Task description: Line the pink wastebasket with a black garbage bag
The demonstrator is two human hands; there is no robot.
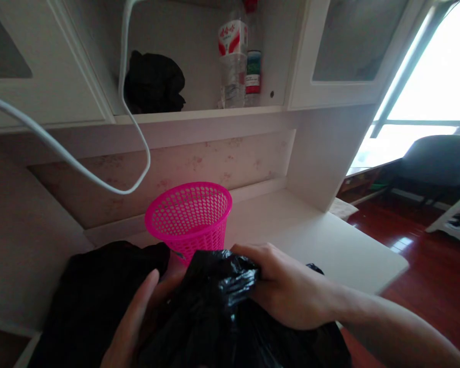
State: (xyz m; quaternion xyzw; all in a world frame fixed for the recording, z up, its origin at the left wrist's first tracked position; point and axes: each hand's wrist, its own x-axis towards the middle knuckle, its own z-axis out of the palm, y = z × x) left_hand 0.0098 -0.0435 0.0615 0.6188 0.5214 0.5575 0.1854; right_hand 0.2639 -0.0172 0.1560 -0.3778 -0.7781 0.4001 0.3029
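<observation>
A shiny black plastic bag (230, 317), crumpled and bunched at its top, fills the lower middle of the view. My right hand (281, 286) is closed on its upper right side, fingers curled into the plastic. My left hand (138, 319) is against the bag's left side, thumb raised and apart from the plastic; its other fingers pass partly out of sight behind the bag. Just beyond both hands, a pink mesh basket (210, 243) stands upright on the white desktop (310, 230). The bag hides part of its base.
Dark black cloth or a bag (95, 291) lies at left. A white cable (88, 176) loops down in front of the cabinet. On the shelf (199, 115) stand two plastic bottles (233, 66) and a black bundle (155, 82). A grey chair (440, 158) is by the window.
</observation>
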